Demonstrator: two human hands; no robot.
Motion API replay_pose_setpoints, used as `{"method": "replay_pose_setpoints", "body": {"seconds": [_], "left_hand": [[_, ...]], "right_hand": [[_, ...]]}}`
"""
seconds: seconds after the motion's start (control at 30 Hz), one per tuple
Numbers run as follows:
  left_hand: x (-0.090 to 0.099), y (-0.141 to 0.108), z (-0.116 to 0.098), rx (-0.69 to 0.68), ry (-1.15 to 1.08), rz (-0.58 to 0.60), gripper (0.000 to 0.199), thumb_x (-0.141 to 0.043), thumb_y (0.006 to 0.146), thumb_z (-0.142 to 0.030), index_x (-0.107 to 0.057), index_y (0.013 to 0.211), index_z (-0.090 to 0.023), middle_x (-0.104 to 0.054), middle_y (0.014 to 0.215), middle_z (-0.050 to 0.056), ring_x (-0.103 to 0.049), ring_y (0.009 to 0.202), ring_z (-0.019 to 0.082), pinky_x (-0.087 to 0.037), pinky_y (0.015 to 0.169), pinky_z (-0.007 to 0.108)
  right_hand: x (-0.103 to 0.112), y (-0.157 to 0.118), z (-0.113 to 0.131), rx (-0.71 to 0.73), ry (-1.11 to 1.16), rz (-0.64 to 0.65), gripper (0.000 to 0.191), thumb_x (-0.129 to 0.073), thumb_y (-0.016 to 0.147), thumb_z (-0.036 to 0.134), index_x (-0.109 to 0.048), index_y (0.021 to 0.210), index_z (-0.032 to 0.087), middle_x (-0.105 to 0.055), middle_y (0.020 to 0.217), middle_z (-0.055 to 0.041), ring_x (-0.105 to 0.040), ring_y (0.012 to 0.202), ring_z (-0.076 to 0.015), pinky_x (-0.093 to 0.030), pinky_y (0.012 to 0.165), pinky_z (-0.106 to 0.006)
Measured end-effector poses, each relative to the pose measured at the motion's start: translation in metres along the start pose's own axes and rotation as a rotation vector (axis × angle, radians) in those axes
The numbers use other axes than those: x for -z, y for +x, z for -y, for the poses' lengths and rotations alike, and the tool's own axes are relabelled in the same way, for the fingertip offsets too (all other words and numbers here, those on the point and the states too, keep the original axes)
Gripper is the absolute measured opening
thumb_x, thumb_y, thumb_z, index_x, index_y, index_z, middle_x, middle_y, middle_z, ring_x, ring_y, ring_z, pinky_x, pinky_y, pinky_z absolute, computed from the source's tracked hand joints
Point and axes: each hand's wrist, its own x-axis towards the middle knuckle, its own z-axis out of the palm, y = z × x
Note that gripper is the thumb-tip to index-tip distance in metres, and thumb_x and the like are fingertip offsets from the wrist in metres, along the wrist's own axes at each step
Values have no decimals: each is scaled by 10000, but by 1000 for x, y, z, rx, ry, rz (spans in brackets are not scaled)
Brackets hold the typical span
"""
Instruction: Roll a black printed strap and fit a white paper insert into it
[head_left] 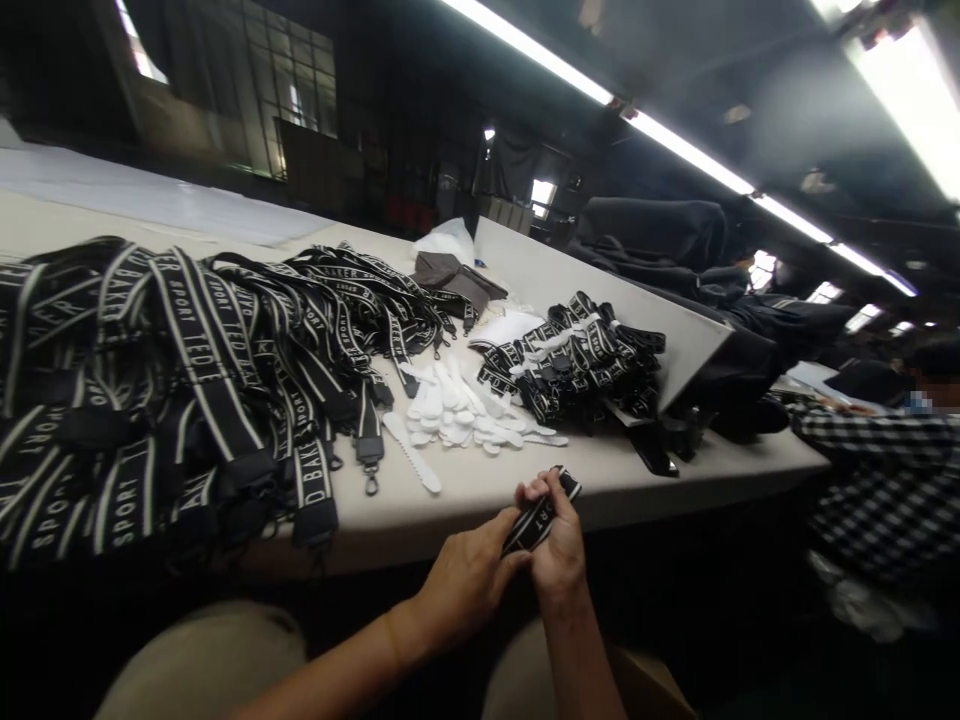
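A folded black strap (pixel 534 522) with white stripes and lettering lies between my two hands, just off the table's front edge. My left hand (pixel 469 570) grips its lower left end with the fingers closed. Around its upper right part my right hand (pixel 559 545) is wrapped, fingertips near the strap's top end. Beyond the hands, white toothed plastic strips (pixel 457 405) are heaped on the table (pixel 480 500). One separate strip (pixel 411 452) lies left of that heap.
Loose striped straps (pixel 202 350) with metal clips cover the left of the table, some hanging over its edge. Bundled straps (pixel 592 360) lie right of centre, before a slanted white board (pixel 592 280). A person in a checkered shirt (pixel 885 470) is at the far right.
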Motion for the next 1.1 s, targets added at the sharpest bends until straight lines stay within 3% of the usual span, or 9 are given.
{"method": "replay_pose_setpoints", "body": {"seconds": [0.13,0.27,0.37,0.5,0.63,0.73,0.9,1.0,1.1], "left_hand": [[23,8,0,48,-211,-108,259,-514,934,-286,-571,1176,-212,-710,1033,56,-656,917,242,-474,813,315],[41,14,3,6,-521,-168,267,-563,915,-288,-599,1158,-186,-691,1069,53,-616,1010,229,-462,908,301],[56,17,9,4,-578,-213,284,-584,909,-319,-618,1165,-200,-684,1098,47,-607,1030,222,-467,913,297],[95,18,31,114,-561,-414,332,-624,874,-398,-617,1144,-204,-674,800,8,-595,653,152,-491,591,241],[143,20,64,222,-626,-783,353,-673,820,-457,-621,1059,-203,-616,657,-23,-506,479,116,-408,392,188],[163,22,80,220,-761,-965,292,-682,805,-434,-614,990,-220,-654,774,-2,-550,522,132,-481,389,214],[169,26,83,253,-858,-990,233,-662,817,-419,-607,929,-222,-653,766,-2,-550,515,135,-481,363,218],[169,26,82,271,-920,-920,295,-659,811,-462,-606,938,-201,-612,633,-17,-506,440,125,-448,345,216],[168,26,84,288,-954,-892,391,-678,774,-514,-610,942,-168,-592,568,-13,-504,417,127,-436,344,216]], "right_hand": [[-21,11,-8,-27,-24,87,174,-743,808,280,-585,767,222,-458,575,86,-490,513,-80,-575,720,-235],[-43,17,-15,24,-156,268,232,-749,801,408,-595,808,235,-465,577,91,-513,547,-85,-562,806,-254],[-48,28,-13,0,-324,421,335,-766,751,508,-639,911,243,-611,704,44,-621,701,-134,-549,857,-331],[-41,64,1,90,-675,589,618,-814,653,558,-661,1145,216,-697,1092,-101,-648,990,-246,-532,848,-382],[-49,108,1,388,-1175,483,264,-779,746,365,-754,949,198,-717,960,-78,-641,842,-204,-517,729,-309],[-72,136,-24,542,-1365,582,97,-719,789,290,-764,838,219,-699,887,-47,-624,792,-190,-502,695,-294],[-113,182,-85,738,-1570,616,136,-680,817,239,-739,938,214,-658,1013,-53,-581,696,-142,-488,744,-300],[-128,209,-112,740,-1757,579,159,-667,841,261,-730,978,211,-659,1043,-53,-566,694,-132,-461,827,-307],[-138,231,-129,677,-1842,563,107,-747,768,262,-744,858,205,-674,953,-45,-583,742,-157,-448,808,-303]]}}
